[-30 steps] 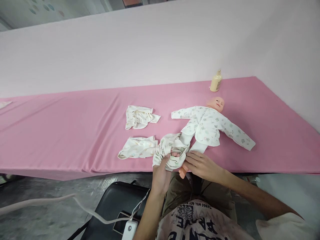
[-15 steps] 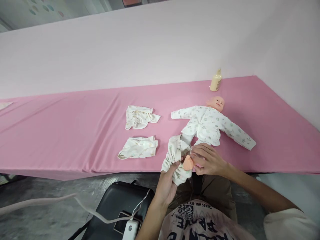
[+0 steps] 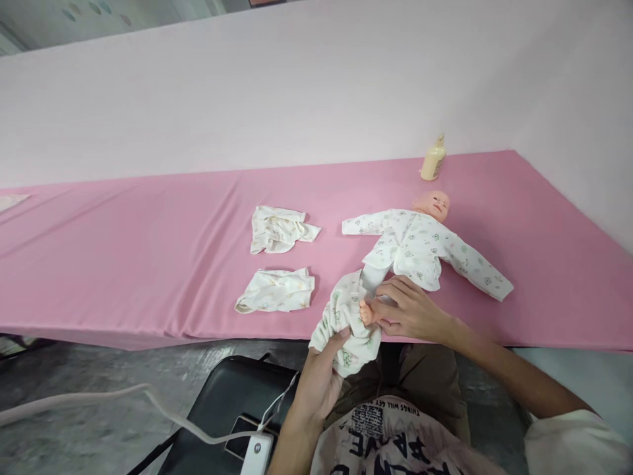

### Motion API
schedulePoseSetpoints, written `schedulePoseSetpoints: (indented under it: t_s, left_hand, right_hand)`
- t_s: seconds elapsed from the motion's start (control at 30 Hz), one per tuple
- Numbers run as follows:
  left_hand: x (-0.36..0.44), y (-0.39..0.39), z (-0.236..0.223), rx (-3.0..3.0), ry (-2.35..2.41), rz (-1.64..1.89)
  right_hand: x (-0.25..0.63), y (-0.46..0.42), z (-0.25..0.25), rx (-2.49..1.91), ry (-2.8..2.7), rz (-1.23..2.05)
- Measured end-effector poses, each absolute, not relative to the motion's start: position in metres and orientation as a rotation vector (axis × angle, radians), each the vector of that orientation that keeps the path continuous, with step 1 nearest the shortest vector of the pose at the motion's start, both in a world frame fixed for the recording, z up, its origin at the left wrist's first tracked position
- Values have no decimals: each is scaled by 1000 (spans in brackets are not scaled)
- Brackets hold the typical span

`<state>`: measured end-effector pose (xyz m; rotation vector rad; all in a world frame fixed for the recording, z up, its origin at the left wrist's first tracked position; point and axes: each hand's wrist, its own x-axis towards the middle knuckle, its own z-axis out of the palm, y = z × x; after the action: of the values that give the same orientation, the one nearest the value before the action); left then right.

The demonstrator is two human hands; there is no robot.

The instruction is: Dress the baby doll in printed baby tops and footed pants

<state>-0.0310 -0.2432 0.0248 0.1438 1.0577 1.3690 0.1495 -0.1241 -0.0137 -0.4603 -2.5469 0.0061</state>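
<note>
A baby doll (image 3: 431,204) lies on its back in a white patterned long-sleeved top (image 3: 413,244), its head away from me. White patterned baby trousers (image 3: 341,307) are bunched over one of its legs at the table's front edge. My left hand (image 3: 324,373) grips the trousers low down, thumb on top of the cloth. Pinched in my right hand (image 3: 405,310) is the doll's other foot (image 3: 366,313), whose bare toes show beside the trousers. Part of that leg is hidden behind my right fingers.
Two folded white baby garments, a top (image 3: 279,229) and a lower piece (image 3: 277,290), lie left of the doll. A pump bottle (image 3: 434,160) stands behind its head on the pink-covered table (image 3: 123,264). Below, a black chair (image 3: 227,396) carries a white power bank (image 3: 257,454) with a cable.
My left hand has drawn the trousers slightly down and left. The doll's foot in my right hand has turned so its toes point left, and it sits a little higher.
</note>
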Motion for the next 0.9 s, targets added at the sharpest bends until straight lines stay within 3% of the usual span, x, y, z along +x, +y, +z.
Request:
schedulePoseSetpoints:
  t_s: [0.4, 0.7, 0.9]
  left_hand:
    - [-31, -245, 13, 234, 1042, 1191]
    - [-16, -237, 11, 225, 1050, 1193]
    - [-13, -236, 13, 245, 1054, 1199]
  right_hand:
    - [148, -131, -6, -390, -2790, 43]
    - [151, -159, 10, -492, -2577, 781]
    - [160, -180, 3, -774, -2374, 1047]
